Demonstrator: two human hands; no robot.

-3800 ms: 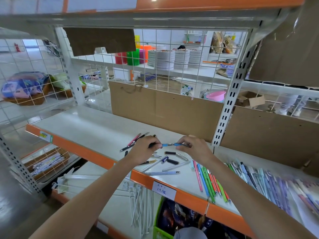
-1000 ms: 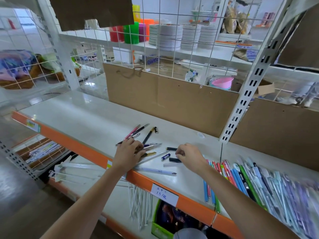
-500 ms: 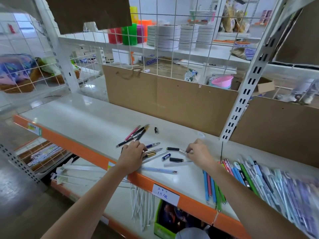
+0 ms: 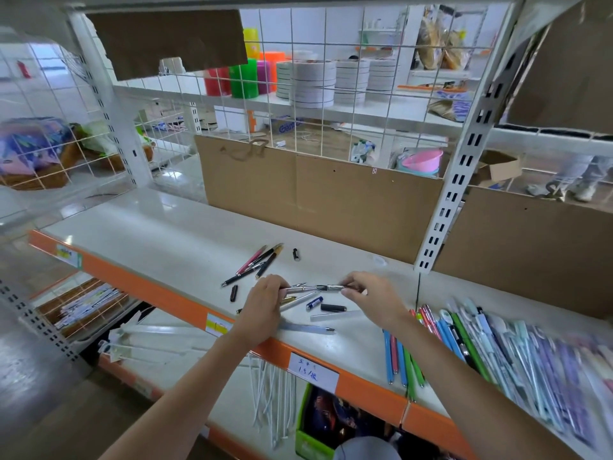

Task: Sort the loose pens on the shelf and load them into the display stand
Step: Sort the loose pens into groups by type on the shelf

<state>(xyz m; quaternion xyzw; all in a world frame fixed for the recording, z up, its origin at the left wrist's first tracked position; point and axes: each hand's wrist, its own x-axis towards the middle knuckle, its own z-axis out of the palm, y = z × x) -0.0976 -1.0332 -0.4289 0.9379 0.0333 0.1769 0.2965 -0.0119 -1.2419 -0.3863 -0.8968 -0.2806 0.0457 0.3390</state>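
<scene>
Both hands hold one silver pen [image 4: 315,287] level just above the white shelf [image 4: 159,240]. My left hand [image 4: 265,298] pinches its left end and my right hand [image 4: 371,295] pinches its black-and-silver right end. Under and around the hands lie loose pens and caps: a pink and two dark pens [image 4: 255,263] behind, a small black cap [image 4: 296,254], a blue cap [image 4: 314,302], a black cap [image 4: 333,307], and a long pale blue pen [image 4: 308,328] near the front edge. No display stand is in view.
Rows of coloured pens [image 4: 403,360] and a large blurred spread of pastel pens [image 4: 530,353] cover the shelf's right part. A cardboard sheet [image 4: 315,200] backs the shelf and a slotted white upright [image 4: 444,200] stands right of the hands. White hooks [image 4: 272,393] lie on the lower shelf.
Both hands were down on the shelf among the loose pens; now they have lifted and hold a silver pen between them. Earlier they held a blue pen the same way.
</scene>
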